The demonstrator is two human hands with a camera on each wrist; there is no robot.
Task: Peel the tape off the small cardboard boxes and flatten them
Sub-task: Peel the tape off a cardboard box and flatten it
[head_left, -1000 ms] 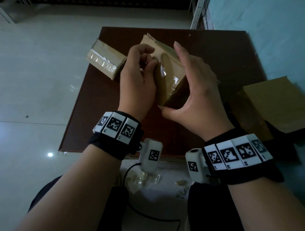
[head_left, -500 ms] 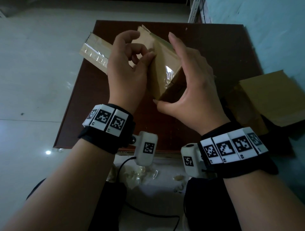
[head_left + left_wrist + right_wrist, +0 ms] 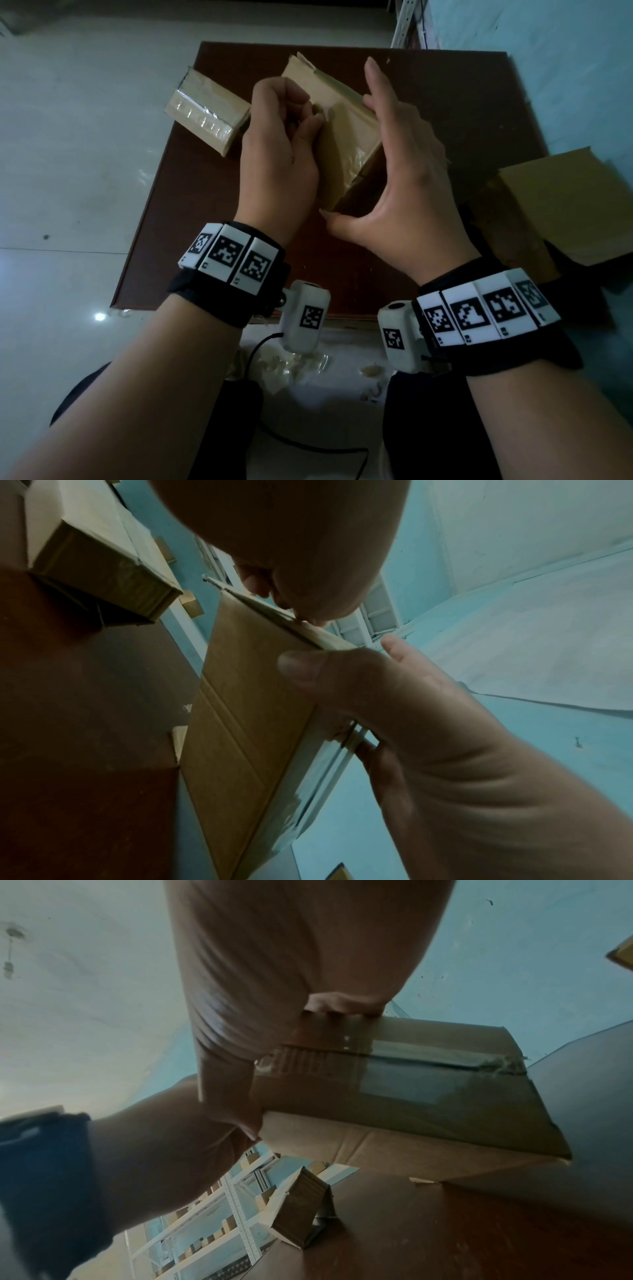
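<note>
A small cardboard box [image 3: 346, 144] stands tilted on the brown table [image 3: 445, 89]. My right hand [image 3: 387, 147] grips it, thumb at the near corner and fingers over the far side. Clear tape [image 3: 411, 1077] runs along its seam in the right wrist view. My left hand [image 3: 310, 114] is curled against the box's upper face, thumb and fingers pinching at the tape there. The left wrist view shows the thumb tip on the box's [image 3: 246, 723] top edge. A second taped box [image 3: 209, 116] lies at the table's far left edge.
Larger cardboard pieces [image 3: 565, 205] lie off the table's right side. Scraps of peeled tape [image 3: 298, 366] litter the pale floor by the table's near edge, beside a black cable [image 3: 308, 445]. Metal shelving [image 3: 240, 1204] stands behind.
My left hand's fingers, spread a little half a second ago, have curled back down onto the tape. The right hand keeps its grip on the box.
</note>
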